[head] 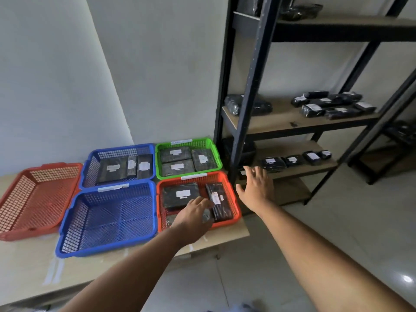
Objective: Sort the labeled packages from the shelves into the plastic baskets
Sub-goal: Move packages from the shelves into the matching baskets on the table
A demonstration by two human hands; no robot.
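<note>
Five plastic baskets sit on a low table. In the red basket [234, 200] at the right lie black labeled packages [180, 194]. My left hand [193, 216] is palm down inside its front half, fingers curled over a black package [208, 216] that it mostly hides. My right hand [256, 185] is in the air beside the basket with fingers spread and nothing in it, in front of the rack's lower shelf. More labeled packages lie on that lower shelf [295, 159] and on the middle shelf [333, 104].
The green basket [216, 154] and the rear blue basket [88, 167] each hold three packages. The front blue basket [101, 251] and the left red basket [45, 174] hold nothing. A black rack post [247, 97] stands next to the baskets. A second rack [394, 131] is at the right.
</note>
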